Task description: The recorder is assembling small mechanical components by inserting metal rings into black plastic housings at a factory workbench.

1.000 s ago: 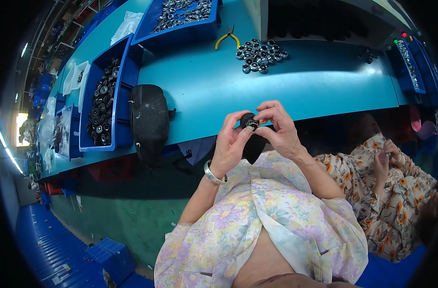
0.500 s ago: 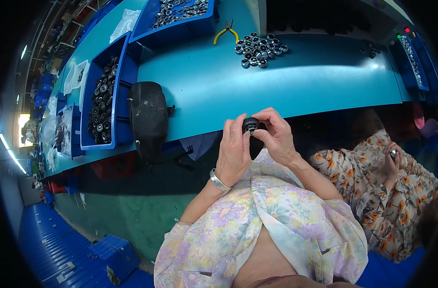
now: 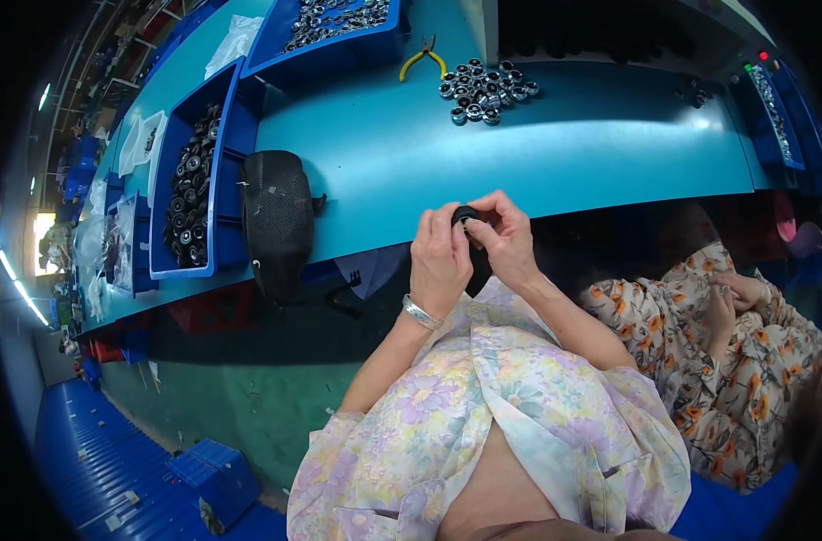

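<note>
Between my two hands, just past the table's near edge, is a small round black part [image 3: 465, 215]. My left hand [image 3: 440, 261] pinches it from the left, its fingers bent and a silver bracelet [image 3: 422, 313] on the wrist. From the other side my right hand [image 3: 508, 239] grips it, thumb and fingers closed around the rim. Much of the part is covered by my fingertips. Farther back on the blue-green table [image 3: 384, 171] lies a cluster of shiny chrome round parts [image 3: 483, 90], with yellow-handled pliers [image 3: 424, 59] to their left.
A blue bin [image 3: 211, 243] of black round parts stands left, beside a black mesh bag [image 3: 278, 216] at the table edge. Another blue bin [image 3: 328, 56] holds small metal parts. At right sits a co-worker in a flowered garment [image 3: 726, 361], hands together.
My hands have moved slightly up and left with the black part, and it has turned, showing less of its face. The co-worker's hands have come together.
</note>
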Motion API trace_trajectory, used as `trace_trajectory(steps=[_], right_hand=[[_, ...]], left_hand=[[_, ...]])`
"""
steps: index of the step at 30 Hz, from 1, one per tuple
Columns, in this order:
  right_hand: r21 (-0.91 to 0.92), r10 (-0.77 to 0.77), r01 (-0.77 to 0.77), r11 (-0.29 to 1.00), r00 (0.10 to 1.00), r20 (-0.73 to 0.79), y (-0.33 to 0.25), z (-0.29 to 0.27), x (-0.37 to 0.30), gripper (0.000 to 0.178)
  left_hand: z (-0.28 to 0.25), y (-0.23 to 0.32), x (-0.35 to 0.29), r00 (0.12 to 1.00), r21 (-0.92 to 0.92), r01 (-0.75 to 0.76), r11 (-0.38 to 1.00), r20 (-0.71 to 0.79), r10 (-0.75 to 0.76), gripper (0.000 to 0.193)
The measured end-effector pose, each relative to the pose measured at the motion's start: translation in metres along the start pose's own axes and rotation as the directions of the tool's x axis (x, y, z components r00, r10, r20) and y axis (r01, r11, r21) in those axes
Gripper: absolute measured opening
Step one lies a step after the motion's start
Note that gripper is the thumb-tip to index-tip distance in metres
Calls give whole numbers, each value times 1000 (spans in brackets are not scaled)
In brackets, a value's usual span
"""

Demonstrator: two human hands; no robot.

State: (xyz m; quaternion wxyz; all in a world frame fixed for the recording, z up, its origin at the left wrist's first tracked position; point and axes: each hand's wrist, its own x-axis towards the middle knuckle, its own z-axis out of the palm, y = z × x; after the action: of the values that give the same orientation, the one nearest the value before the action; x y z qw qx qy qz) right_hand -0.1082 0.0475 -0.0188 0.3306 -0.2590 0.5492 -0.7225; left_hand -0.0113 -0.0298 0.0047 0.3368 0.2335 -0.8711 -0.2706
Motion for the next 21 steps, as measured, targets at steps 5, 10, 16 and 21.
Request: trace_trajectory(steps=[5, 10, 16, 21], right_hand=[[37, 37, -41, 998, 995, 95, -4, -6, 0, 13], [114, 34, -59, 992, 977, 210, -2, -7, -8, 16], [-8, -41, 42, 999, 989, 139, 1, -6, -14, 9], [-50, -12, 15, 999, 998, 65, 2, 0, -14, 11]], left_hand=[[-14, -5, 3, 960, -175, 210, 962, 223, -169, 22], [-22, -9, -2, 940, -285, 256, 924, 297, -169, 17], [-22, -4, -7, 966, -210, 137, 968, 243, -84, 14], [-17, -7, -7, 947, -268, 263, 927, 255, -195, 13]])
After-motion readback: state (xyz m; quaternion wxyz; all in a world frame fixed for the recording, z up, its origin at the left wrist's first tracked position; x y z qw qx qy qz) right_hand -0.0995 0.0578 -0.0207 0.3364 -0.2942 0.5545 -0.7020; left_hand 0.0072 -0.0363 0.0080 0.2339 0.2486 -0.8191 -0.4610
